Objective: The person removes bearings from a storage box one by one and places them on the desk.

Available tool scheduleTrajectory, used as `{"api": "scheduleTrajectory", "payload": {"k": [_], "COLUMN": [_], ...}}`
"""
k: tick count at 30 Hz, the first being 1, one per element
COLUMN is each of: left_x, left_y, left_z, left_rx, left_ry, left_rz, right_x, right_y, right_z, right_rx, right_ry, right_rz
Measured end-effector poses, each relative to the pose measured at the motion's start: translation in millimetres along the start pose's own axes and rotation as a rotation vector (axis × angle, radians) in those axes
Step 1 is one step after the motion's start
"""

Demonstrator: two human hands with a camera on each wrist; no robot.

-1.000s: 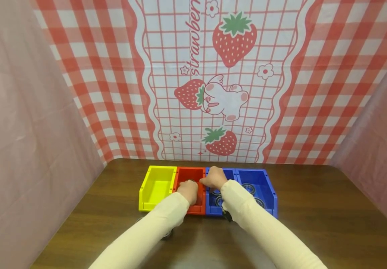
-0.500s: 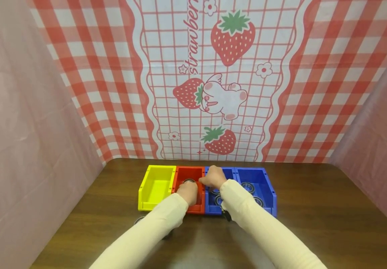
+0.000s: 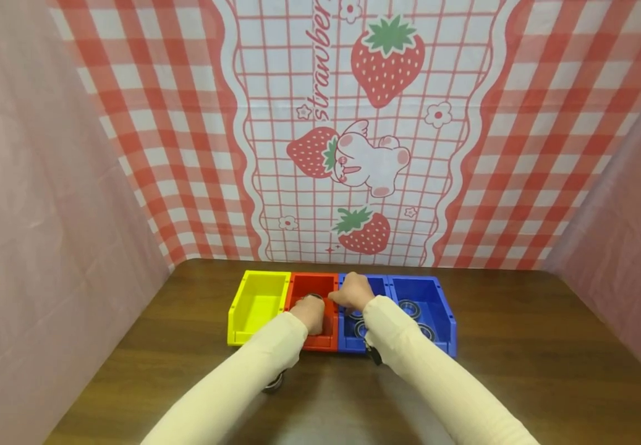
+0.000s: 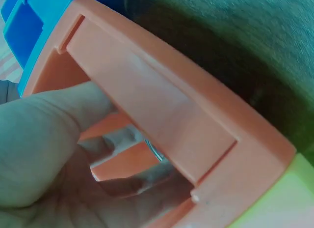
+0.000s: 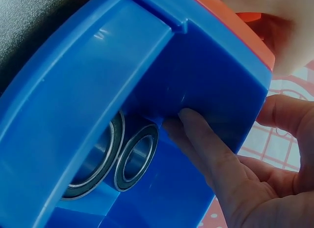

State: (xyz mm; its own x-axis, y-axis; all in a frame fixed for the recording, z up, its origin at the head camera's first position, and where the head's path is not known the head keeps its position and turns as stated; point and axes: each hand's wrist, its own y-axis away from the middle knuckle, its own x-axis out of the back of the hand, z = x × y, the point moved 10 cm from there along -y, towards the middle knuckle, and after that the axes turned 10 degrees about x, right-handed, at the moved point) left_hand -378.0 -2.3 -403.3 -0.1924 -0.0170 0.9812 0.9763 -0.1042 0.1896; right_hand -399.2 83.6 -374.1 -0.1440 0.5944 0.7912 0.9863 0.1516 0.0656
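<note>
My left hand (image 3: 310,314) reaches into the red bin (image 3: 328,343), close to a ball bearing (image 3: 313,296) inside. In the left wrist view, the bin's front lip hides the fingertips; a bit of the metal ring (image 4: 154,150) shows between the fingers, and whether they pinch it cannot be seen. My right hand (image 3: 356,292) is at the left side of the inner blue bin (image 3: 352,346). In the right wrist view, its straight fingers (image 5: 206,139) dip inside beside a small bearing (image 5: 137,156) and a larger bearing (image 5: 114,159), holding neither. The thumb lies near the rim, outside.
A yellow bin (image 3: 260,308) stands left of the red one. The rightmost blue bin (image 3: 437,290) contains bearings (image 3: 409,309). Another bearing (image 3: 273,383) lies on the wooden table (image 3: 520,364) beside my left sleeve. A checked cloth (image 3: 186,154) hangs behind.
My left hand has shifted slightly deeper into the red bin, over the bearing. My left forearm now covers a bearing on the table that showed half a second ago. The right hand stays put.
</note>
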Motion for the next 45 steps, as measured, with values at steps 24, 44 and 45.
{"api": "scheduleTrajectory", "payload": {"k": [24, 44, 45], "left_x": [13.3, 17.9, 18.2], "left_y": [22.7, 38.1, 38.8], "left_z": [1.6, -0.7, -0.4], "left_rx": [-0.149, -0.221, -0.228], "left_ry": [-0.014, -0.049, -0.053], "left_rz": [0.192, 0.263, 0.270], "right_x": [0, -3, -2], "right_y": [-4.4, -4.4, -4.4], "right_z": [2, 4, 5], "right_rx": [0.025, 0.009, 0.005], "right_ry": [-0.003, 0.003, 0.005], "right_rz": [-0.003, -0.020, -0.020]}}
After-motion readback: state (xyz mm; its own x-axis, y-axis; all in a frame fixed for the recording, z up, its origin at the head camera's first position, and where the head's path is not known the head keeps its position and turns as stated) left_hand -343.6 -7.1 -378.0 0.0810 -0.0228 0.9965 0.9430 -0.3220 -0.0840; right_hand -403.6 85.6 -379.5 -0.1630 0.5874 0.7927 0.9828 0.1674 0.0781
